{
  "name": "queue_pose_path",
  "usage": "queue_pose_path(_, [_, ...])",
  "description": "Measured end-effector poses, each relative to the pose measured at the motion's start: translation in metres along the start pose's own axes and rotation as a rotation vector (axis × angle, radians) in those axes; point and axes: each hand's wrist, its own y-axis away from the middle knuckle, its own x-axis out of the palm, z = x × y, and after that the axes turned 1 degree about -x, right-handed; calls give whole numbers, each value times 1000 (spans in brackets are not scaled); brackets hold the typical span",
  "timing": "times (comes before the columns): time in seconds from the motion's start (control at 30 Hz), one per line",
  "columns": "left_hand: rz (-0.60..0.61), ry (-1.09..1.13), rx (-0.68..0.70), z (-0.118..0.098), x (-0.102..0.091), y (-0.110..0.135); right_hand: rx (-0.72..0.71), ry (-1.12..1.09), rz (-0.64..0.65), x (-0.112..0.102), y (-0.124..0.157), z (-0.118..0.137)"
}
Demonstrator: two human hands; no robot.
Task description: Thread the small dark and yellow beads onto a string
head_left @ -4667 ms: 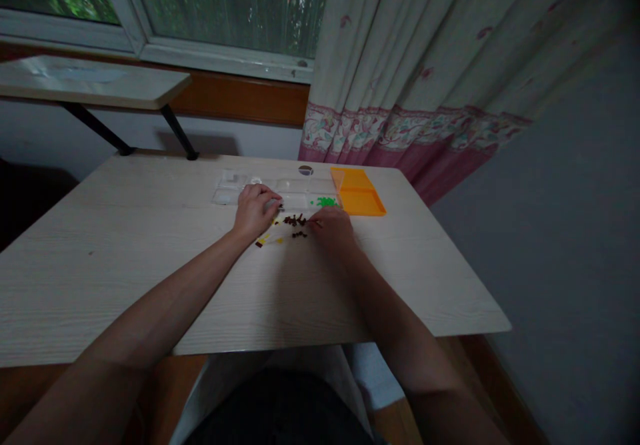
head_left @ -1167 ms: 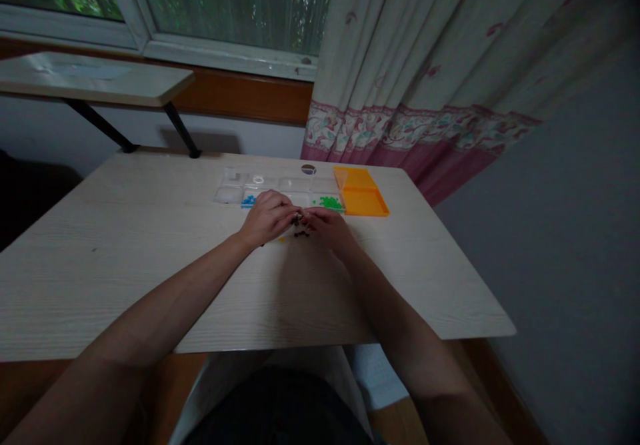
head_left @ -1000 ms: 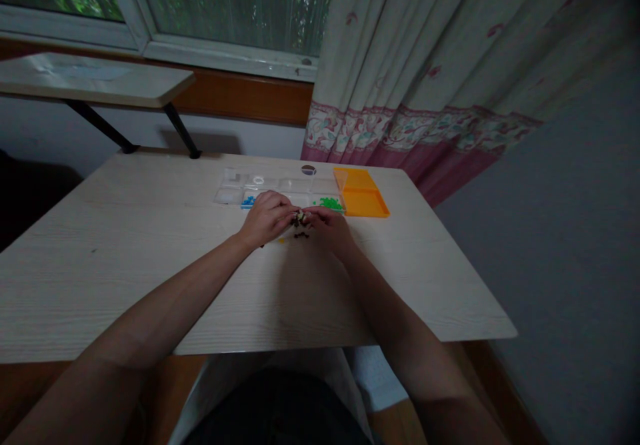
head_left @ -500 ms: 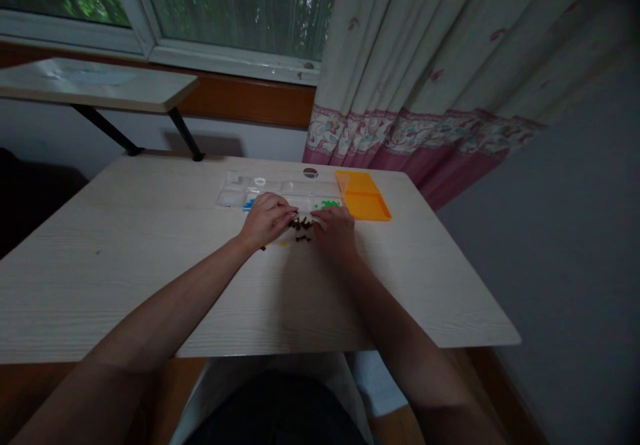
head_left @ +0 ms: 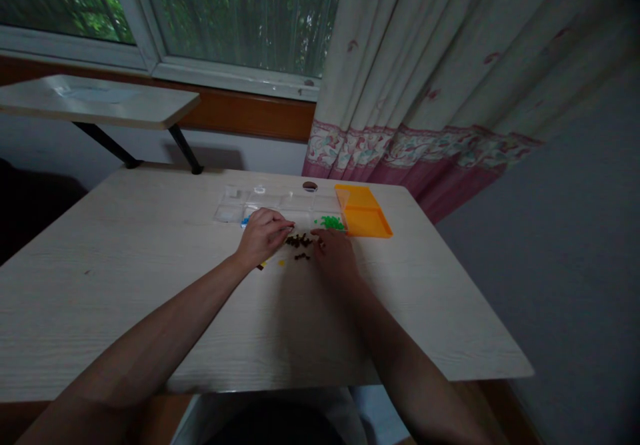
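My left hand (head_left: 261,237) hovers at the left of a small pile of dark brown pieces (head_left: 299,240), thumb and forefinger pinched together. Something tiny and dark shows at its fingertips, too small to name. On the pile's right side, my right hand (head_left: 336,250) rests low over the table with its fingers curled inward; what lies between them is hidden. A few more brown bits (head_left: 302,256) lie nearer to me. By my left wrist are a yellow piece (head_left: 281,262) and a yellow-and-brown piece (head_left: 261,266), the latter partly covered.
A clear compartment box (head_left: 235,205) lies behind my hands. Green pieces (head_left: 331,222) and blue pieces (head_left: 245,221) are at its near side. An orange tray (head_left: 367,212) stands at the right, a dark round object (head_left: 310,186) behind. A raised shelf (head_left: 150,108) is back left.
The whole scene sits lower in view as my head tilts up. My left hand has drawn slightly left, away from the brown pile; my right hand stays beside it.
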Motion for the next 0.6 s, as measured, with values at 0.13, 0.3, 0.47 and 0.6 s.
queue_pose_path(0.13, [-3,17,-6,0,1,0,28,-11,42,-2,0,2])
queue_pose_path(0.3, [-8,24,-39,0,1,0,14,21,84,-3,2,3])
queue_pose_path(0.47, [-16,35,-60,-1,0,-1,-15,28,79,-4,3,5])
queue_pose_path(0.6, [-6,45,-77,-2,0,0,0,17,95,-5,3,5])
